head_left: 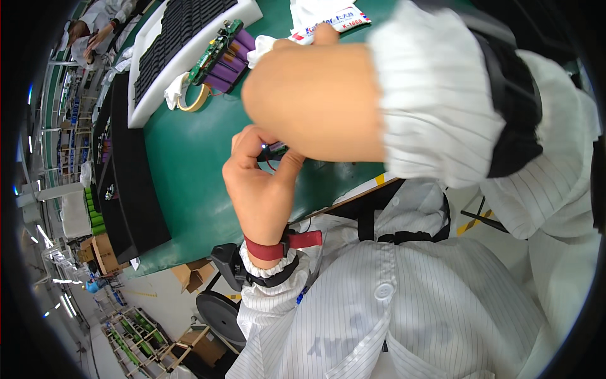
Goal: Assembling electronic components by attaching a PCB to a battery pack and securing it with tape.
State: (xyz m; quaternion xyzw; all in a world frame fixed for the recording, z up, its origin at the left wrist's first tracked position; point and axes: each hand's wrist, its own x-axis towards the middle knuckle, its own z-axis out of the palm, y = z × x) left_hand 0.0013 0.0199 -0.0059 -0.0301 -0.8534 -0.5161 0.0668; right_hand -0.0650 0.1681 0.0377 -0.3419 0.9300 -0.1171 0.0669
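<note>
My left hand [262,183] is closed on a small dark part [275,150] that has a bit of green board, a red wire and a bright spot of light. Most of that part is hidden by the fingers and by my right hand. My right hand [303,95] crosses above it from the right, blurred and close to the camera, its fingertips mostly out of sight. Just beyond its edge lies crumpled white material [262,49]; whether the hand touches it I cannot tell. A purple battery pack [224,63] with a green circuit board lies farther left on the green table [183,177].
A roll of tape [194,100] lies by the battery pack. Behind them stands a white-framed tray with black ridges [180,38]. A printed white packet [341,22] is at the far edge. A black foam block [129,170] borders the left. Another person [95,35] works at upper left.
</note>
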